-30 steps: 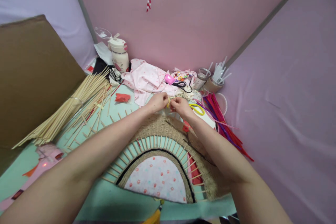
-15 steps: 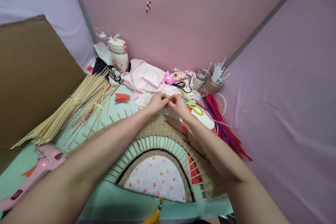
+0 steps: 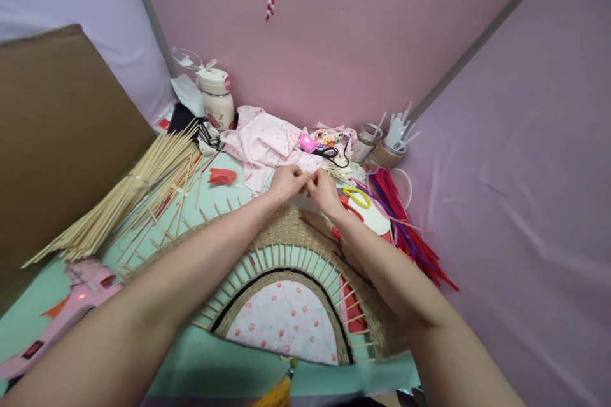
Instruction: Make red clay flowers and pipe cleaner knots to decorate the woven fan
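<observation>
My left hand (image 3: 287,183) and my right hand (image 3: 323,191) meet just past the far rim of a large half-round woven fan (image 3: 277,229). Fingertips of both are pinched together on something small, and a speck of yellow shows between them. What it is I cannot make out. Below my forearms, the fan has bare sticks between its twine band and a half-round cloth panel (image 3: 286,321) with pink prints. A small red piece (image 3: 337,233) lies on the woven band by my right forearm. Yellow-handled scissors (image 3: 357,197) lie right of my right hand.
Bundled wooden sticks (image 3: 128,191) lie at the left beside a cardboard sheet (image 3: 62,140). A pink glue gun (image 3: 71,318) with a lit light is at the lower left. Behind stand a bottle (image 3: 218,98), crumpled cloth (image 3: 267,140) and a cup of white sticks (image 3: 389,152). Pipe cleaners (image 3: 405,222) lie right.
Both hands stay together in nearly the same place. My right hand has turned slightly and its forearm shifted a little, showing more of the scissors and a red loop beside them.
</observation>
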Demonstrator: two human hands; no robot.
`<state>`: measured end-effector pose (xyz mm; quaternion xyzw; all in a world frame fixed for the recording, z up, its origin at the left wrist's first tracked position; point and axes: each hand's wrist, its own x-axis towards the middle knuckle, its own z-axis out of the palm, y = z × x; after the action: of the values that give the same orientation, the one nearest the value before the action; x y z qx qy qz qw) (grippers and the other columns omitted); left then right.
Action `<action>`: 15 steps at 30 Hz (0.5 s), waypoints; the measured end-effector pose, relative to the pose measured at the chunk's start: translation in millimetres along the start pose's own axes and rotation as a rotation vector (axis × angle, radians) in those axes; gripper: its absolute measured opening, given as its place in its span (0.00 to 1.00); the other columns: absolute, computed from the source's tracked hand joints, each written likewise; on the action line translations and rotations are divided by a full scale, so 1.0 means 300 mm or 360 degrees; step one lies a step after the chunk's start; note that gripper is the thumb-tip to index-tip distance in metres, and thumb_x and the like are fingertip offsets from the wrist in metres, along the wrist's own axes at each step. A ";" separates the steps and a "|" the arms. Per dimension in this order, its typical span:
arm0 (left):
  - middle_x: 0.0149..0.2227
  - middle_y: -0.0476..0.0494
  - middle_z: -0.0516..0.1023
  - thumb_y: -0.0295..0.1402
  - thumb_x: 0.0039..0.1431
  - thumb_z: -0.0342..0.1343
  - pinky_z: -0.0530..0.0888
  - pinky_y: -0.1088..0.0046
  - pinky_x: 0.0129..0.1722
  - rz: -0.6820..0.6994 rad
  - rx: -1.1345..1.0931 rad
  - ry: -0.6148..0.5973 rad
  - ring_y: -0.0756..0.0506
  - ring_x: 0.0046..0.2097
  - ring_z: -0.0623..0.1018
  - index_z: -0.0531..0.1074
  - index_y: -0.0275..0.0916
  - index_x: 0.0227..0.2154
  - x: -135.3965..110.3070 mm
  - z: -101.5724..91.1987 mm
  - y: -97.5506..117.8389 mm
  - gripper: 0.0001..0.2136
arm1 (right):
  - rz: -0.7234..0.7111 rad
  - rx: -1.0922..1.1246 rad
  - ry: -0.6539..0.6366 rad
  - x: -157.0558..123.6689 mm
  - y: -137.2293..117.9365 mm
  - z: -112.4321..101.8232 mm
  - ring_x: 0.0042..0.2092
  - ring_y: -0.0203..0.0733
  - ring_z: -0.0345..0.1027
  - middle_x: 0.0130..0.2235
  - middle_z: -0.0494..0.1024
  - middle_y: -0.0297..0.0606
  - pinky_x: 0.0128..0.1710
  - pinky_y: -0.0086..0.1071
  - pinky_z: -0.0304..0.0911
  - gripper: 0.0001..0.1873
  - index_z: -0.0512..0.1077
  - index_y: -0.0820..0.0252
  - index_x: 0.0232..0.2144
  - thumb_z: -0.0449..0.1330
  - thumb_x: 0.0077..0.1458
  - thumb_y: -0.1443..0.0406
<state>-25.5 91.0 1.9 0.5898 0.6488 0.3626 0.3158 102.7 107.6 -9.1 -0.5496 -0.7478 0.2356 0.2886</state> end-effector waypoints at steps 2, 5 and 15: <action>0.21 0.48 0.77 0.31 0.51 0.49 0.70 0.74 0.29 -0.0009 -0.0016 -0.0025 0.48 0.26 0.75 0.69 0.38 0.20 0.003 -0.001 -0.009 0.07 | 0.0027 0.0034 -0.0016 0.007 0.007 -0.009 0.25 0.37 0.64 0.22 0.69 0.30 0.28 0.30 0.56 0.05 0.59 0.55 0.25 0.51 0.52 0.67; 0.21 0.48 0.77 0.30 0.52 0.48 0.70 0.75 0.28 0.0023 -0.0009 -0.0075 0.49 0.26 0.76 0.68 0.38 0.22 0.004 -0.012 -0.018 0.07 | -0.0001 0.0047 -0.0042 0.010 0.012 -0.031 0.24 0.36 0.64 0.22 0.69 0.29 0.29 0.29 0.57 0.05 0.60 0.56 0.24 0.51 0.51 0.68; 0.40 0.37 0.77 0.34 0.48 0.59 0.70 0.60 0.46 0.0460 0.0302 0.0036 0.37 0.46 0.76 0.70 0.37 0.37 -0.041 -0.049 -0.030 0.12 | -0.0113 -0.0059 0.0081 -0.003 -0.006 -0.073 0.28 0.39 0.60 0.23 0.67 0.30 0.31 0.31 0.52 0.06 0.61 0.55 0.24 0.55 0.47 0.69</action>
<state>-41.3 76.9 1.8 0.7000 0.5920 0.3480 0.1959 116.8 106.9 7.8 -0.5339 -0.7634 0.1972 0.3055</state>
